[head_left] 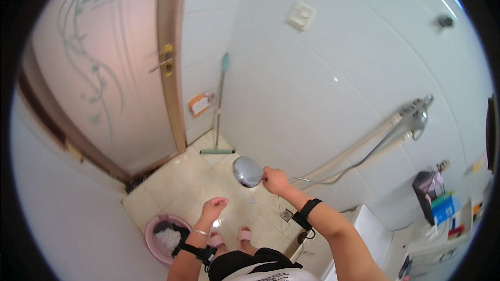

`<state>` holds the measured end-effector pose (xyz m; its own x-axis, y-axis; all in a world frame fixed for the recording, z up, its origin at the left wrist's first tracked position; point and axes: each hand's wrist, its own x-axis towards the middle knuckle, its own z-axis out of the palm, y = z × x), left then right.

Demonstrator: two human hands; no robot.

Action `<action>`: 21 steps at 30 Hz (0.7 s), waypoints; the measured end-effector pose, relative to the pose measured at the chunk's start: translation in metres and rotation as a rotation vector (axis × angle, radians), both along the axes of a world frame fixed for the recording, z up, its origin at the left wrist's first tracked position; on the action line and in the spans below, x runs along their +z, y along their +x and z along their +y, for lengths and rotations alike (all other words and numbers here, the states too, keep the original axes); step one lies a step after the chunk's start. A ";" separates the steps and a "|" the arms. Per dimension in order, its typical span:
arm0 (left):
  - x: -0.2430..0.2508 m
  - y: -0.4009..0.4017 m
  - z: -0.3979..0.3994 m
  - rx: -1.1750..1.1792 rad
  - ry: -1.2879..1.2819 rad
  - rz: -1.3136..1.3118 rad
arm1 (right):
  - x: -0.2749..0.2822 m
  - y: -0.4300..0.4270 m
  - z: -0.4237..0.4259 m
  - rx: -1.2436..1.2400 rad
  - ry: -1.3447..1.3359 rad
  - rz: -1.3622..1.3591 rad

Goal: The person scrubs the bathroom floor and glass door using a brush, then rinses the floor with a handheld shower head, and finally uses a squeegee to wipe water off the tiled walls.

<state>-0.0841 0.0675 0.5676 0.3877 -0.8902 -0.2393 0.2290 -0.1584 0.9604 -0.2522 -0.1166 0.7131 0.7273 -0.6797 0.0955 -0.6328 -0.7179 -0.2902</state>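
Observation:
My right hand [274, 180] grips the handle of a chrome shower head [247, 172], held above the tiled floor. From that hand a metal shower hose [353, 167] runs up to the wall-mounted mixer tap [417, 117]. My left hand [213, 207] hangs lower and to the left, apart from the shower head. Its fingers are bent inward, and whether anything lies between them is unclear. Below and left of it stands a pink plastic basin [150, 244] with dark and white cloth [168, 239] in it.
A floor squeegee [217, 151] leans in the corner by the frosted glass door [129, 86]. On the floor to my right is a square drain [286, 215], beside a white basin or tub [365, 226]. Bags and bottles crowd the right wall near a black bag [423, 193].

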 end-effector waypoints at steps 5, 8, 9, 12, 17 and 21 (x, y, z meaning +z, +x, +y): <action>0.047 -0.023 -0.025 -0.137 -0.128 -0.345 | 0.003 0.042 0.028 0.014 0.044 -0.015; 0.049 -0.038 -0.048 -0.170 -0.247 -0.455 | 0.036 0.049 0.044 0.041 0.193 -0.117; 0.060 -0.036 -0.064 -0.177 -0.285 -0.475 | 0.053 0.055 0.039 0.032 0.155 -0.135; 0.086 -0.047 -0.076 -0.265 -0.274 -0.386 | 0.076 0.056 0.041 -0.047 0.192 -0.235; 0.104 -0.053 -0.090 -0.299 -0.250 -0.422 | 0.076 0.054 0.015 -0.124 0.198 -0.278; 0.137 -0.056 -0.097 -0.271 -0.183 -0.537 | 0.086 0.046 -0.013 -0.143 -0.016 -0.280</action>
<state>-0.1397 -0.0295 0.7041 0.1662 -0.9819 0.0914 -0.3178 0.0344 0.9475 -0.2059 -0.1295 0.7987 0.5681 -0.7702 0.2899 -0.6248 -0.6329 -0.4572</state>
